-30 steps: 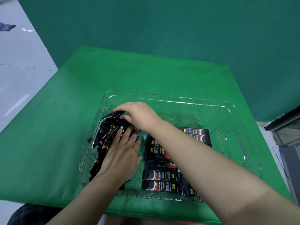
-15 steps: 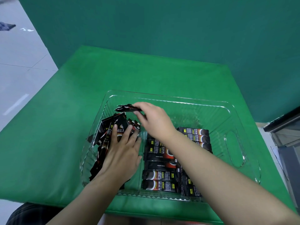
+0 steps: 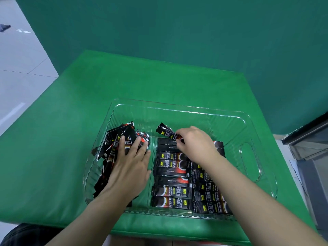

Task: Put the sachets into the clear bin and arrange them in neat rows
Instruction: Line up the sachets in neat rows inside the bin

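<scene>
A clear plastic bin [image 3: 179,106] sits on the green table. Inside, at its left, lies a loose heap of black sachets [image 3: 113,144]. My left hand [image 3: 128,167] rests flat on that heap with straight fingers. Black sachets lie side by side in a neat row [image 3: 171,181] in the middle of the bin, with a second row [image 3: 207,196] to its right, partly hidden by my right forearm. My right hand [image 3: 195,144] pinches one black sachet [image 3: 166,133] by its end, just above the far end of the middle row.
The green cloth-covered table [image 3: 124,82] spreads round the bin, with a green backdrop behind. The bin's far part and right side hold no sachets. A dark-edged grey cabinet [image 3: 308,142] stands at the right. Pale floor tiles show at the left.
My right hand lifted one sachet off the loose heap and carried it right, over the far end of the middle row. My left hand stayed pressed on the heap.
</scene>
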Demonstrator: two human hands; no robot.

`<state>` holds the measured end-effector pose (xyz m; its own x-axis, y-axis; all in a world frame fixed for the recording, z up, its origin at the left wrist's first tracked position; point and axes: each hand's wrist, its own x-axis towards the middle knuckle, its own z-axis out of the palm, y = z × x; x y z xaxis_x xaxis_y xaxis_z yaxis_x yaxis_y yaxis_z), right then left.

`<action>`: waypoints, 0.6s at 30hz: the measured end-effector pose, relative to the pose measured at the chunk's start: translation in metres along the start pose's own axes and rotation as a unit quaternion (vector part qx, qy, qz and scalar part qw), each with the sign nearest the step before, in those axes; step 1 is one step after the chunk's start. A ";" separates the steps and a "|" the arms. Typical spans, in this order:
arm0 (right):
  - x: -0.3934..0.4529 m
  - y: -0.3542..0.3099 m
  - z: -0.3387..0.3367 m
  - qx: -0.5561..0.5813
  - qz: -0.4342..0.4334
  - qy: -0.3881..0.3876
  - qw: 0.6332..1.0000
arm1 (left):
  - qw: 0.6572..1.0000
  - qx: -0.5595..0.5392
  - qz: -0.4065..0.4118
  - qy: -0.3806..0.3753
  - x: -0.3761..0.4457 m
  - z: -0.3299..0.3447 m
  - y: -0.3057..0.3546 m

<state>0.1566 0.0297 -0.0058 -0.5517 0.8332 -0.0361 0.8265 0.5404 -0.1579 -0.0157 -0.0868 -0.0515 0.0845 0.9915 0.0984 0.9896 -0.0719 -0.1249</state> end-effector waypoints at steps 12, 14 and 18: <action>0.010 0.001 0.030 -0.059 -0.004 0.017 0.998 | 1.000 0.001 -0.001 -0.003 0.001 0.001 0.000; 0.009 0.001 0.031 -0.054 0.006 0.028 0.998 | 1.000 0.005 -0.001 0.002 0.001 0.001 0.000; 0.006 0.001 0.031 -0.056 0.015 0.043 0.997 | 1.000 0.011 0.003 0.006 0.000 0.001 0.000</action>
<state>0.1506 0.0317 -0.0368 -0.5194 0.8532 0.0464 0.8521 0.5213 -0.0465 -0.0157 -0.0866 -0.0524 0.0919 0.9898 0.1086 0.9862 -0.0754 -0.1473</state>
